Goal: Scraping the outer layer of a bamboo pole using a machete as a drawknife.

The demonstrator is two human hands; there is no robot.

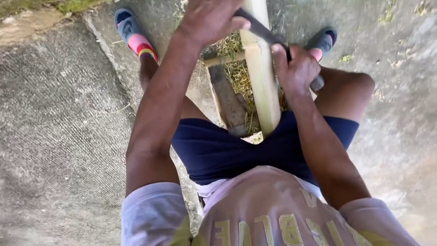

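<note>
Rough grey concrete ground (59,118) all around, bit of moss and grass up at the top left corner, pale shavings (236,73) scattered between the feet.

Head view, looking straight down over the lap. Sitting low, knees spread, slide sandals on: left sandal (134,36) with a rainbow strap, right sandal (324,42) dark blue. Bamboo pole (261,73) standing up between the thighs, lower end tucked against the dark blue shorts (218,150), top end running out of frame. Dark blade (261,29) laid across the pole near the top. Left hand (210,19) curled down over the far end of the blade, fingers closed on it. Right hand (296,68) wrapped tight around the handle end, thumb up along the pole's right side, a grey butt poking out below the fist. Weathered wooden plank (227,98) just left of the pole, thin stick crossing behind.

Handling guess: pole looks stiff, light for its length, smooth and probably a bit slick on the skin side, likely to split along the grain rather than snap. Cut edges could be splintery, so best gripped on the rounded skin, well below the blade. Blade better held by handle and blunt back only.
</note>
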